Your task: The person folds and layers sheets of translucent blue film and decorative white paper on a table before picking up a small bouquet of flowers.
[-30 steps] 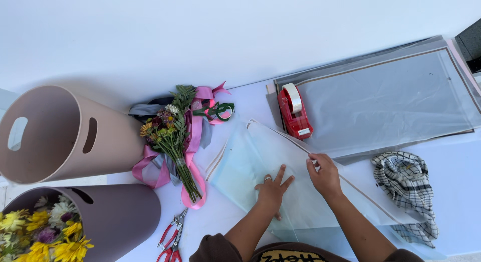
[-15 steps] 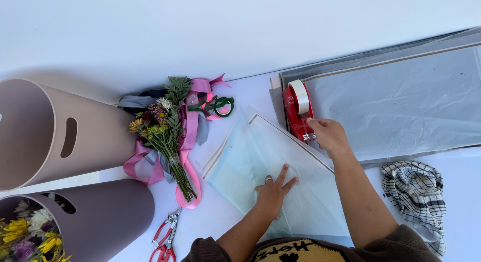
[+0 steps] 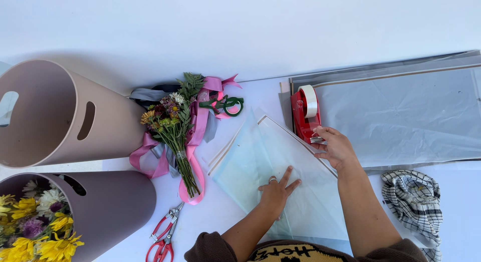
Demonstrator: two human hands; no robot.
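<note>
The surface is a white table (image 3: 240, 227), and behind it stands a plain white wall (image 3: 240, 26).

From the left there are two buckets. The beige bucket (image 3: 60, 116) lies on its side, and the mauve bucket (image 3: 115, 207) below it holds yellow and white flowers (image 3: 35, 227). Next comes one small bouquet (image 3: 173, 126) lying on pink ribbon (image 3: 198, 142), with one green ring of wire or tape (image 3: 228, 104) just beside its top. Below the bouquet lies one pair of red scissors (image 3: 163, 237).

In the middle is the pale blue wrapping sheet (image 3: 250, 157), folded to a pointed shape. The left hand (image 3: 275, 192) lies flat on it with the fingers spread open; it grips nothing, and it wears a ring. The right hand (image 3: 335, 147) is at the front of the one red tape dispenser (image 3: 305, 114). Its fingers are bent toward the cutting edge, but I cannot tell if they pinch tape.

At the right is a stack of grey sheets (image 3: 411, 111), and below it one checked cloth (image 3: 413, 202).

Half a second ago the right hand was almost at the same place by the dispenser; one second ago it was lower, on the edge of the sheet. The left hand has stayed on the sheet.
</note>
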